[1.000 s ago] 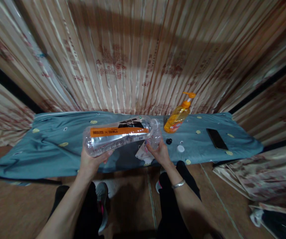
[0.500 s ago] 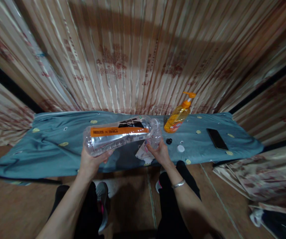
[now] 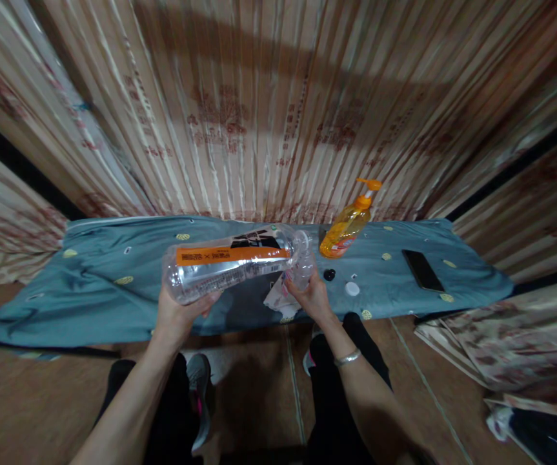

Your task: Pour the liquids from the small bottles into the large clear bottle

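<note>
Currently clamping large clear orange-labelled plastic bottle [image 3: 232, 263] sideways over teal tablecloth [image 3: 104, 284] in left hand [image 3: 179, 313], small clear bottle [image 3: 302, 266] at its mouth in right hand [image 3: 313, 298], likely risking spills through misaligned openings.

The one head camera looked forward and down, close over the table [image 3: 113, 290], facing the curtain [image 3: 259, 116].

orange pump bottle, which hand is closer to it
Right. The right hand grips the neck of the clear bottle, just down-left of the orange pump bottle; the left hand holds the bottle's base, much farther left.
</note>
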`<state>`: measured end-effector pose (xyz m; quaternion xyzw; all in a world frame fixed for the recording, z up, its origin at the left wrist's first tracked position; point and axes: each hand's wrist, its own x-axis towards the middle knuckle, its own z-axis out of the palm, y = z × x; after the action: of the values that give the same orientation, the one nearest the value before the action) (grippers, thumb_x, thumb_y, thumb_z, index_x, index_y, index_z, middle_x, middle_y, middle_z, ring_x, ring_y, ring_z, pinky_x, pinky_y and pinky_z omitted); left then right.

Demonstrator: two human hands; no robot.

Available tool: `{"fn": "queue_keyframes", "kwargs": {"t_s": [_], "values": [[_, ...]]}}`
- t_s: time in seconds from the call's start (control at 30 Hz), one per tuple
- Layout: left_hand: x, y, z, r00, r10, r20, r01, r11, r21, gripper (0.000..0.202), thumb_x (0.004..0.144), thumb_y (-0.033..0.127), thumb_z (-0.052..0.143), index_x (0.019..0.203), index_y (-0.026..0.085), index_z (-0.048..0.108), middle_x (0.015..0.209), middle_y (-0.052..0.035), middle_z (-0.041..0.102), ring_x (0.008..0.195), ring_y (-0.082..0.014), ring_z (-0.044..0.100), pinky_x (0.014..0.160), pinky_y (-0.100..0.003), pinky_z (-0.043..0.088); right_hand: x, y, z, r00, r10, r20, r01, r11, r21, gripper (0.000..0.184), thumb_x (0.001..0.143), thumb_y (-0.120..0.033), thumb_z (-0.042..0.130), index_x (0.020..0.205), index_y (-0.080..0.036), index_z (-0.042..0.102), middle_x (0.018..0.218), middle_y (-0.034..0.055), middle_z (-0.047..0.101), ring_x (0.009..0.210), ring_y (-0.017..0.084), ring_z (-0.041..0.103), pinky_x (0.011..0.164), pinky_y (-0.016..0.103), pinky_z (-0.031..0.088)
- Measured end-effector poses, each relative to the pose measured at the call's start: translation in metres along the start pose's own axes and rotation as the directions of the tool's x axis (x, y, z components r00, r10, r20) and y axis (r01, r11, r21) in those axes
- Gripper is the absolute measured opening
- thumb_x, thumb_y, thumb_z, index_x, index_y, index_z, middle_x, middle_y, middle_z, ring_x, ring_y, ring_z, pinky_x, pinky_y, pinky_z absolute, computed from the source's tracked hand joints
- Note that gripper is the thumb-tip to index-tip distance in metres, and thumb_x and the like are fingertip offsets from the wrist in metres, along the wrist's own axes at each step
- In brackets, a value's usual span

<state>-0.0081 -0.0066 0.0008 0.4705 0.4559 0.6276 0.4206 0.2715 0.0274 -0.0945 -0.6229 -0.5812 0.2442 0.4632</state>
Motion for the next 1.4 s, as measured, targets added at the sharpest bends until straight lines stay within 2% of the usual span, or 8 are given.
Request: {"fn": "queue_keyframes", "kwargs": {"t_s": [0.33, 0.57, 0.93, 1.17, 1.4], "values": [[0.0001, -0.0033, -0.0025, 1.0, -0.03, 0.001, 0.03, 1.0, -0.009, 0.062, 0.051, 0.034, 0.1, 0.098, 0.023, 0.061, 0.064, 0.0061, 0.058, 0.043, -0.0114, 0.046, 0.035, -0.024, 0.032, 0.0003, 0.0023, -0.0005, 1.0, 0.027, 0.007, -0.027, 1.0, -0.004, 0.079, 0.076, -0.042, 0.085, 0.147, -0.02, 0.057, 0.119, 0.014, 0.084, 0.108, 0.038, 0.082, 0.093, 0.049, 0.066], [-0.0002, -0.0023, -0.0019, 1.0, -0.031, 0.001, 0.031, 0.999, -0.021, 0.06, 0.051, 0.031, 0.099, 0.095, 0.023, 0.059, 0.064, 0.0057, 0.06, 0.042, -0.0108, 0.046, 0.035, -0.024, 0.033, -0.0001, 0.0009, 0.0009, 1.0, 0.02, -0.009, -0.02, 1.0, 0.013, 0.078, 0.077, -0.038, 0.085, 0.147, -0.02, 0.056, 0.119, 0.0132, 0.084, 0.109, 0.036, 0.082, 0.095, 0.048, 0.066], [0.0019, -0.0038, -0.0017, 0.999, -0.032, 0.012, 0.032, 0.998, -0.047, 0.061, 0.052, 0.028, 0.098, 0.098, 0.022, 0.058, 0.06, 0.0085, 0.061, 0.038, -0.0103, 0.047, 0.033, -0.021, 0.033, 0.0006, -0.0074, -0.003, 0.998, 0.065, 0.025, -0.065, 0.998, -0.013, 0.083, 0.076, -0.037, 0.086, 0.151, -0.015, 0.056, 0.121, 0.0163, 0.083, 0.111, 0.038, 0.081, 0.096, 0.046, 0.064], [0.0025, -0.0036, 0.0004, 1.0, -0.009, 0.006, 0.009, 0.998, -0.057, 0.062, 0.052, 0.03, 0.098, 0.099, 0.022, 0.059, 0.062, 0.0069, 0.062, 0.038, -0.0099, 0.047, 0.032, -0.021, 0.032, 0.0007, -0.0056, -0.0026, 0.998, 0.051, 0.029, -0.051, 0.999, -0.001, 0.081, 0.077, -0.038, 0.084, 0.151, -0.021, 0.055, 0.12, 0.0132, 0.083, 0.107, 0.036, 0.082, 0.093, 0.046, 0.065], [0.0039, -0.0068, -0.0015, 0.999, -0.034, -0.007, 0.033, 0.997, -0.068, 0.068, 0.049, 0.028, 0.099, 0.104, 0.022, 0.06, 0.061, 0.0076, 0.062, 0.036, -0.0108, 0.047, 0.031, -0.022, 0.032, 0.0009, -0.0029, -0.0019, 1.0, 0.024, 0.013, -0.024, 1.0, -0.001, 0.078, 0.076, -0.039, 0.084, 0.148, -0.022, 0.057, 0.12, 0.0126, 0.083, 0.107, 0.037, 0.083, 0.093, 0.046, 0.066]]}}
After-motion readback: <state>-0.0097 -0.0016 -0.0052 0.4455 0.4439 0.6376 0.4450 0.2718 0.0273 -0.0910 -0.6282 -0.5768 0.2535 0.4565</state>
